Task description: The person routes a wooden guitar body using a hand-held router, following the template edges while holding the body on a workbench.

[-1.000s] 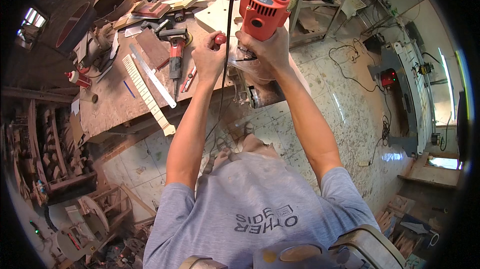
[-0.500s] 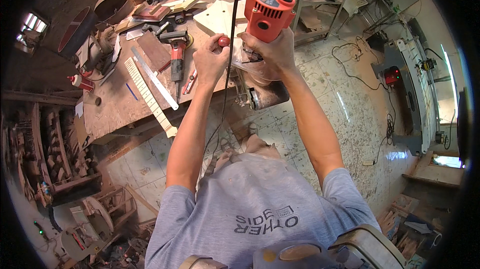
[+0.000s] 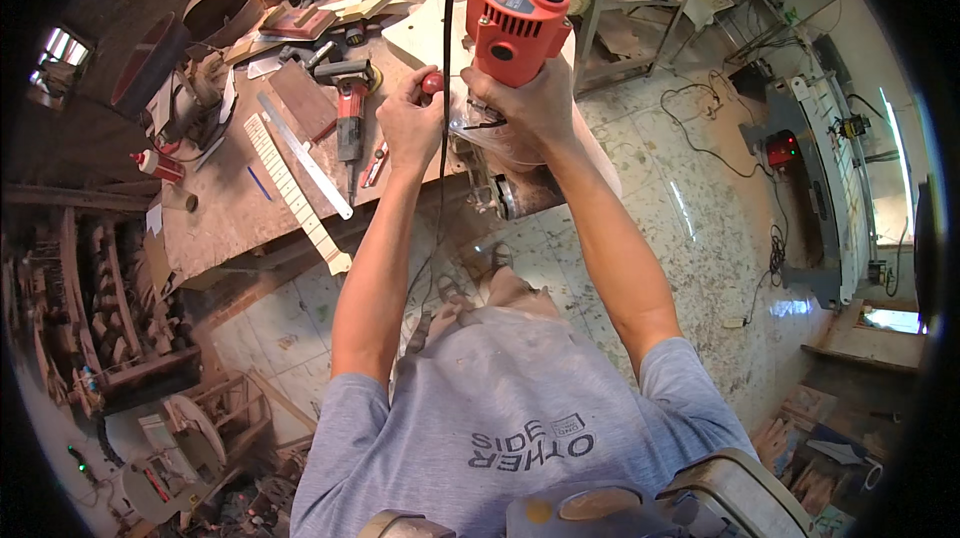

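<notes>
An orange-red router (image 3: 515, 33) stands upright on a pale wooden board (image 3: 415, 40) at the edge of the workbench. My right hand (image 3: 532, 110) is closed around the lower part of its body, just below the vented motor housing. My left hand (image 3: 410, 128) is closed at the round red side knob (image 3: 432, 83), whose top shows above the fingers. A clear plastic guard (image 3: 490, 138) shows between my hands. The router's bit and the board's far part are hidden behind the tool. A black cable (image 3: 448, 68) hangs down past my left hand.
Left on the bench (image 3: 215, 228) lie an angle grinder (image 3: 351, 123), a steel ruler (image 3: 305, 153), a fretted guitar neck (image 3: 295, 193), a blue pencil (image 3: 259, 183) and a glue bottle (image 3: 160, 165). A sander's drum (image 3: 530, 193) sits below my right hand. Cables (image 3: 700, 103) cross the right-hand floor.
The router and both my hands have shifted a little to the left, and more of the board shows right of my right wrist. Both hands keep their hold.
</notes>
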Tool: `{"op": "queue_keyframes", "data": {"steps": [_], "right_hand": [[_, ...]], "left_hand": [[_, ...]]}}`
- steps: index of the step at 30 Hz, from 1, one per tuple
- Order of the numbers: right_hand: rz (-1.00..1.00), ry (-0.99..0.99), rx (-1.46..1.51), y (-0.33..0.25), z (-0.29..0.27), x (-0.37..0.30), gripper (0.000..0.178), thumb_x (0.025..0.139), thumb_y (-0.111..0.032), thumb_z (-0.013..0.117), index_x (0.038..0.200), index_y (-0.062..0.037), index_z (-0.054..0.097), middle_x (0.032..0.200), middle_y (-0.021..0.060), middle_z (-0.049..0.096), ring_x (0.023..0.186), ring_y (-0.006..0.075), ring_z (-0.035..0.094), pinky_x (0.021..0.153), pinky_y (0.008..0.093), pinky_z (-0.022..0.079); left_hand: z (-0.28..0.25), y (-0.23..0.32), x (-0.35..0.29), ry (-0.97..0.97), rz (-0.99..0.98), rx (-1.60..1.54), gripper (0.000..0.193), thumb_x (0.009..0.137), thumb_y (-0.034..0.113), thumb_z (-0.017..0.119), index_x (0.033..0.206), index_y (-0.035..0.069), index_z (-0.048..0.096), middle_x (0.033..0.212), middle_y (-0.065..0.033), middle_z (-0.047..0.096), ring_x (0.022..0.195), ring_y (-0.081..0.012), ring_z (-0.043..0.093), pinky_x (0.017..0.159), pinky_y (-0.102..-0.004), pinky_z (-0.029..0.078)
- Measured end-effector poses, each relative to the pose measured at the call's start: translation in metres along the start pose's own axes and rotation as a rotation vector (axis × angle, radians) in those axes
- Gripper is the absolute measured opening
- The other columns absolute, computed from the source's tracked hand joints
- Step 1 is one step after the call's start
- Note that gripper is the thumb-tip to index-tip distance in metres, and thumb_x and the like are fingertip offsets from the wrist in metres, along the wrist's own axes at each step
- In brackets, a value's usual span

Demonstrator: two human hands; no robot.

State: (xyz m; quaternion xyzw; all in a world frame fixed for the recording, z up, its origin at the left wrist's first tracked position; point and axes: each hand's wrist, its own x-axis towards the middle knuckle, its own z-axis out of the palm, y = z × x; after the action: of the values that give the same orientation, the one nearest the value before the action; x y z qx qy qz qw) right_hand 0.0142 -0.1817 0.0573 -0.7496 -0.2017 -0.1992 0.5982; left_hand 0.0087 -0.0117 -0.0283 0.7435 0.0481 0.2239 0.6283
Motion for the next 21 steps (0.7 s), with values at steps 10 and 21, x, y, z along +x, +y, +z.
{"op": "queue_keyframes", "data": {"steps": [10, 21], "right_hand": [[-0.036, 0.019, 0.001, -0.014, -0.006, -0.012, 0.035, 0.077, -0.025, 0.092, 0.096, -0.0012, 0.074, 0.083, 0.003, 0.077, 0.074, 0.0123, 0.072, 0.069, 0.0294, 0.057], [0.022, 0.032, 0.018, -0.025, -0.005, -0.017, 0.034, 0.078, -0.022, 0.091, 0.097, -0.001, 0.074, 0.085, 0.0035, 0.077, 0.075, 0.0116, 0.072, 0.069, 0.0295, 0.057]], "left_hand": [[-0.015, -0.007, 0.006, -0.159, 0.021, 0.059, 0.037, 0.082, 0.012, 0.076, 0.117, -0.001, 0.079, 0.107, -0.0155, 0.082, 0.097, -0.0175, 0.079, 0.09, -0.0294, 0.063], [-0.017, -0.007, 0.01, -0.233, -0.017, 0.055, 0.042, 0.081, 0.017, 0.077, 0.119, 0.0, 0.079, 0.109, -0.0146, 0.082, 0.1, -0.0163, 0.079, 0.093, -0.0288, 0.061]]}}
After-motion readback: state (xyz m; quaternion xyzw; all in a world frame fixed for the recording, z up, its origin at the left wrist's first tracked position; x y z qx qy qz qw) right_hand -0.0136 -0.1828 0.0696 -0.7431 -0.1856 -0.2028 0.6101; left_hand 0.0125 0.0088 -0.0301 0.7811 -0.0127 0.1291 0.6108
